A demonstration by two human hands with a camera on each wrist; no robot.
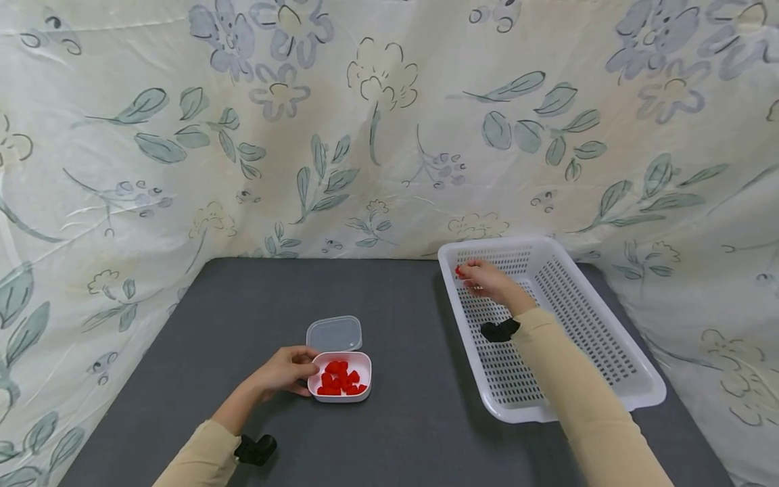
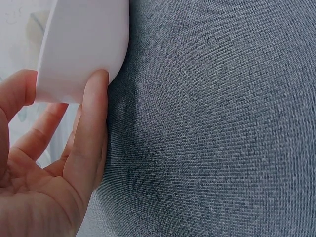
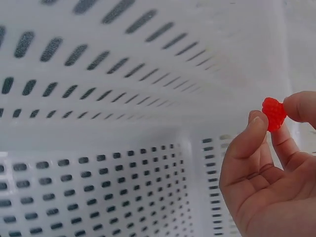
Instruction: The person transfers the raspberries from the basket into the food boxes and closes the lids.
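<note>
A small white box (image 1: 339, 399) full of several red pieces (image 1: 339, 379) sits on the grey table, its clear lid (image 1: 334, 333) lying just behind it. My left hand (image 1: 286, 370) grips the box's left side, fingers against its wall (image 2: 81, 49). My right hand (image 1: 483, 279) is inside the white slotted basket (image 1: 608, 352) near its far left corner. It pinches one red raspberry-like piece (image 3: 274, 113) between thumb and fingertips, above the basket floor (image 3: 98, 197).
The grey table top (image 1: 231, 325) is backed by a flowered cloth (image 1: 365, 122) that hangs on all sides. The basket lies at the right, reaching toward the table's right edge. A black wrist strap (image 1: 255, 449) shows on each sleeve.
</note>
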